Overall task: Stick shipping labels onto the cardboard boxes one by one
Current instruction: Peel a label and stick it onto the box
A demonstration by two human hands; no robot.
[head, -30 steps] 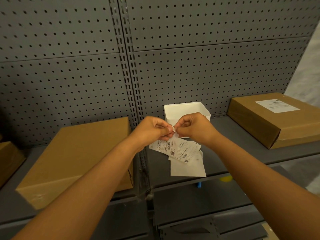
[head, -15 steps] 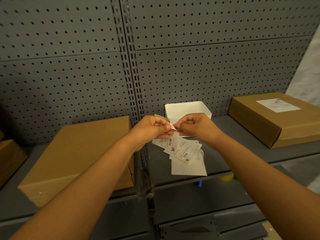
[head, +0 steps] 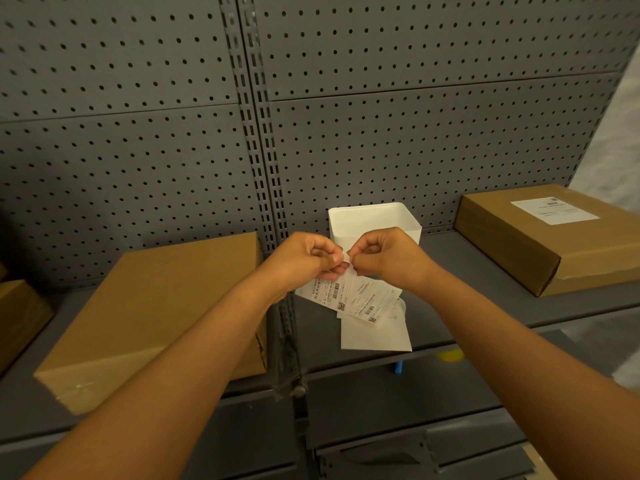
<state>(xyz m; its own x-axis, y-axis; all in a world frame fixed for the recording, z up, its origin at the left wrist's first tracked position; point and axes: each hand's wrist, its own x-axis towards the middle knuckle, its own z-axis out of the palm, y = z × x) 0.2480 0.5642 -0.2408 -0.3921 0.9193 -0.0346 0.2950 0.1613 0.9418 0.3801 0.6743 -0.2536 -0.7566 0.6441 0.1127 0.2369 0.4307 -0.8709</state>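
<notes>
Leftmost, a corner of a brown box (head: pixel 17 320) shows at the frame's edge on the grey shelf (head: pixel 467 327), and beside it lies a large plain cardboard box (head: pixel 149 313) with no label on its top. Just right of that box, both hands meet in front of the pegboard wall (head: pixel 415 140): the left hand (head: pixel 304 259) and the right hand (head: pixel 384 258) are curled, fingertips nearly touching, each pinching the top corner of a bunch of labels (head: pixel 349 299) — printed sheets with barcodes that hang down from the fingers, a blank white sheet at the back. Behind the hands stands a white bin (head: pixel 374 221) on the shelf, partly hidden by the knuckles. Below the shelf's front edge a small blue piece (head: pixel 399 367) and a yellow spot (head: pixel 449 355) show. Further right — well apart from the hands — a second cardboard box (head: pixel 530 244) sits on the shelf with a white label (head: pixel 555 211) already stuck flat on its top.
</notes>
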